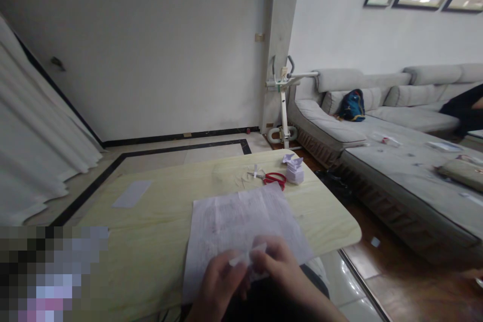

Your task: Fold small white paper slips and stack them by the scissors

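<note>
Between both hands is a small folded piece of white paper [241,258], pinched at its two sides. My left hand [223,276] closes thumb and fingers on its left part. On the right part, my right hand [274,257] has its fingers curled in a pinch. Beneath the hands a large printed sheet [236,216] lies on the pale wooden table [151,241] and reaches over the near edge. Past the sheet's far edge are red-handled scissors [274,179], with thin paper strips [243,178] by the blades. Folded paper pieces [295,171] sit beside the scissors.
A white paper rectangle [132,194] lies on the table's left side. To the right is a grey sofa [400,161] with a blue backpack [353,105] and part of a person [466,108]. White exercise equipment [284,105] stands behind the table. A curtain [33,136] hangs left.
</note>
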A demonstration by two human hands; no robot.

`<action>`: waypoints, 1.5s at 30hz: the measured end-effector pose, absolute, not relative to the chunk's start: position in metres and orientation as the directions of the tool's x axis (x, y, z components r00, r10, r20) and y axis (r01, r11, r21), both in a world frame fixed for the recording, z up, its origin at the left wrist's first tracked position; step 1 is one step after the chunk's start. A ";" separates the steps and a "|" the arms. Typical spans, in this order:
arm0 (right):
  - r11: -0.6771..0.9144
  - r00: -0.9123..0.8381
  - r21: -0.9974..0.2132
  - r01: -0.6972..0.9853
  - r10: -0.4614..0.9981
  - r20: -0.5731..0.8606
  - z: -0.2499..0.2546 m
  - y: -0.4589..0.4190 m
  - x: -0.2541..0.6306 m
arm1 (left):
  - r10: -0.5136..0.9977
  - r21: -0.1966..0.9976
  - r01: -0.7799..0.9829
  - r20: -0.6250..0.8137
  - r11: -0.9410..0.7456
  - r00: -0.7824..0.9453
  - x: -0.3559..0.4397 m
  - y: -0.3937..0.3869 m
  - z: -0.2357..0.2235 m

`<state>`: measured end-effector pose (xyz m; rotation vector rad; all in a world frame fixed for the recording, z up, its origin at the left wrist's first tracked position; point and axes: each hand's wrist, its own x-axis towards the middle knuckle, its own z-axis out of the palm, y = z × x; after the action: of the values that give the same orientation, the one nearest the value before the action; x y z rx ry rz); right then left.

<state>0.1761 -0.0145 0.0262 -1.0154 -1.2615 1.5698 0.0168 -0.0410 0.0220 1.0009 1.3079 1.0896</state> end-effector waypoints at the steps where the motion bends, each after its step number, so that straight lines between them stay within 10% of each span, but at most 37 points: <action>1: -0.111 -0.318 -0.986 -0.125 0.946 -0.067 0.025 -0.015 0.177 | 0.973 0.973 -0.032 -0.230 0.230 -0.029 0.019 -0.041 0.022; 26: -0.106 -0.300 -0.994 -0.028 0.950 -0.092 0.023 -0.016 0.174 | 0.994 0.979 0.188 -0.097 0.085 0.053 0.012 -0.035 0.021; 33: -0.057 -0.121 -0.995 0.079 0.990 -0.066 0.021 -0.020 0.179 | 0.883 0.774 0.435 0.347 -0.460 0.316 0.007 -0.026 0.015; 37: 0.071 -0.239 -0.988 0.138 0.970 0.037 0.022 -0.021 0.179 | 0.874 0.720 0.497 0.392 -0.485 0.286 -0.001 -0.022 0.008; 45: 0.089 -0.238 -0.980 0.180 0.970 0.045 0.031 -0.017 0.181 | 0.963 0.894 0.400 0.111 -0.205 0.246 -0.001 -0.024 -0.003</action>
<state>0.1812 -0.0171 0.0311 -1.1763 -1.5573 1.2321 -0.0012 -0.0240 -0.0035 1.7456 1.2617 0.9201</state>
